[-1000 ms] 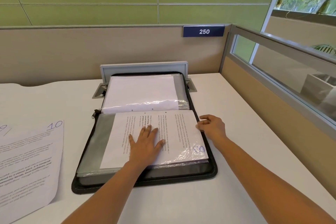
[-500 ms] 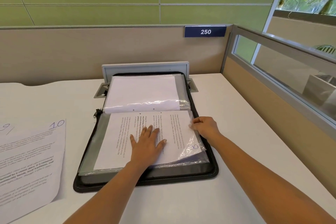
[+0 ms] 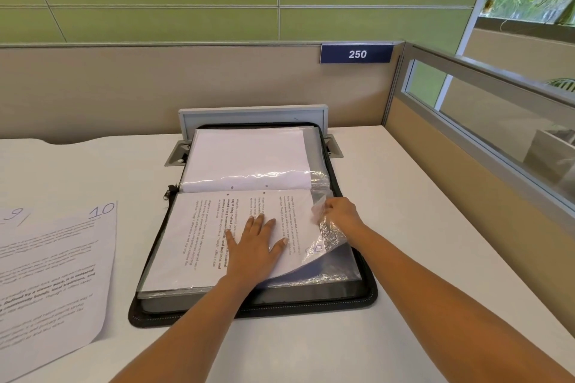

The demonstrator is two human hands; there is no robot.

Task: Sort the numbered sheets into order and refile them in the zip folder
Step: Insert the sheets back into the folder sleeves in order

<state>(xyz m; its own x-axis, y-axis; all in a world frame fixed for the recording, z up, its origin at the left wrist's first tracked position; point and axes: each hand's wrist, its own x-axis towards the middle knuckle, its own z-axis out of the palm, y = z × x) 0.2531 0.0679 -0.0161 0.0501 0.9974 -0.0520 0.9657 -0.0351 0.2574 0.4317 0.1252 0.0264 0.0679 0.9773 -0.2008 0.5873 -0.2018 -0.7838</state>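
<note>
A black zip folder (image 3: 368, 291) lies open on the desk, with clear plastic sleeves on both halves. On the near half a printed sheet (image 3: 199, 236) with a blue handwritten number at its right corner sits partly inside a clear sleeve (image 3: 331, 235). My left hand (image 3: 253, 246) presses flat on the sheet, fingers spread. My right hand (image 3: 337, 211) pinches the sleeve's right edge and lifts it, so the plastic crumples. The far half holds a blank white page (image 3: 249, 155) in a sleeve. Loose sheets marked 10 (image 3: 62, 274) and 9 (image 3: 14, 216) lie at the left.
A grey cable-port flap (image 3: 252, 113) stands upright behind the folder. Beige partition panels close the desk at the back and right, with a glass strip on the right. A blue sign reading 250 (image 3: 357, 54) hangs on the back panel.
My right hand moved left from the folder's right edge and pulled the sleeve's edge up. The sheet slid left under my left hand, which stayed flat on it.
</note>
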